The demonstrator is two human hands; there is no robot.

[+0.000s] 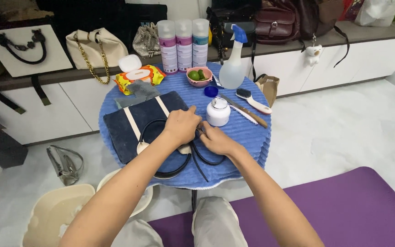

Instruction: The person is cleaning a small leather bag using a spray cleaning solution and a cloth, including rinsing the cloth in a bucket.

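A dark blue bag with cream stripes is lying flat on the blue cloth-covered tabletop, and its black straps are being handled at the bag's right edge. The left hand is being pressed down on the straps, fingers curled; whether it is clenched around one cannot be told. The right hand is being pinched around a strap end just right of the bag. The straps are judged thin, limp and light, best taken near their ends; the bag looks soft and floppy. A white jar is standing just beyond the right hand.
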